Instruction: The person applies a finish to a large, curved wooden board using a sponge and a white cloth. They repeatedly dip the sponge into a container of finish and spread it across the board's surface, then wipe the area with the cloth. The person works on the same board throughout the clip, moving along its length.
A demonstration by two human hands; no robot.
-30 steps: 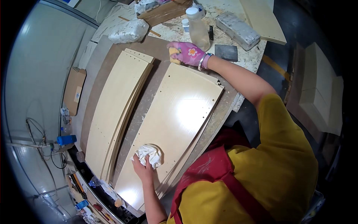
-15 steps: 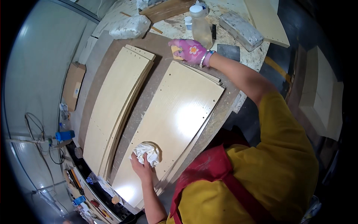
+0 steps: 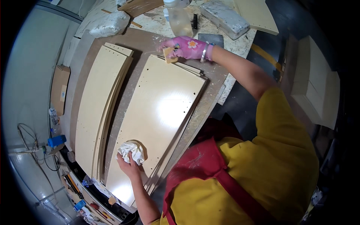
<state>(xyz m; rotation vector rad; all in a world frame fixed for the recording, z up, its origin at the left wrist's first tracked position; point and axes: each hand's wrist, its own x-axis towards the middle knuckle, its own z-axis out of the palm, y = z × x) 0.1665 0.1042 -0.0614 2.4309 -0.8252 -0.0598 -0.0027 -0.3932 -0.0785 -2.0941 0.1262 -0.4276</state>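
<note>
A pale wooden panel (image 3: 150, 108) with small drilled holes lies on top of a loose stack in front of me. My left hand (image 3: 129, 165), bare, grips a crumpled white cloth (image 3: 132, 150) resting on the panel's near part. At the panel's far end, my right hand (image 3: 186, 48) wears a pink glove with a flower print. Its fingers are closed on a small tan block (image 3: 169, 55), perhaps a sponge or sanding pad, held at the panel's far edge. Whether the block touches the edge is hard to tell.
Left of the panel lies a second stack of pale boards (image 3: 99, 97). Beyond my right hand stand a translucent bottle (image 3: 180, 23), a grey-white wrapped block (image 3: 225, 19) and a dark flat square (image 3: 210, 38). A plastic-wrapped bundle (image 3: 109, 24) sits at the far left.
My right hand has brought the tan block from just beyond the panel's far end to its edge. My left hand stays on the cloth. The whole view has shifted slightly.
</note>
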